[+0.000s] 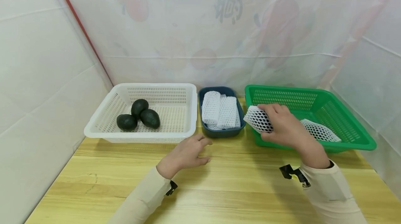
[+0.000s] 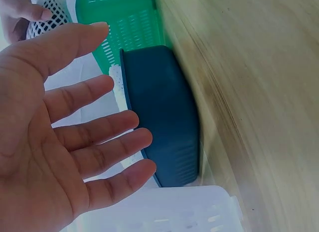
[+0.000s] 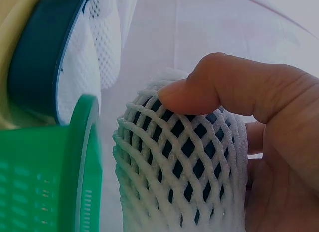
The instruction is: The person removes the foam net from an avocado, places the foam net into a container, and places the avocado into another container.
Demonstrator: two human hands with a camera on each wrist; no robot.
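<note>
In my right hand (image 1: pixel 283 125) I grip an avocado in a white foam net (image 1: pixel 258 119), held over the left end of the green basket (image 1: pixel 354 138). The right wrist view shows the thumb pressed on the netted avocado (image 3: pixel 179 157), its dark skin showing through the mesh. My left hand (image 1: pixel 189 152) hovers above the table before the blue tub, fingers spread and holding nothing; its palm (image 2: pixel 45 157) shows in the left wrist view. Another netted avocado (image 1: pixel 321 130) lies in the green basket. White foam nets (image 1: pixel 211 107) fill the blue tub (image 1: pixel 222 133).
At the left stands a white basket (image 1: pixel 178 135) with 3 bare dark avocados (image 1: pixel 150 118) inside. The blue tub sits between both baskets on the wooden table (image 1: pixel 219 189). White sheeting (image 1: pixel 188 25) hangs behind and at both sides.
</note>
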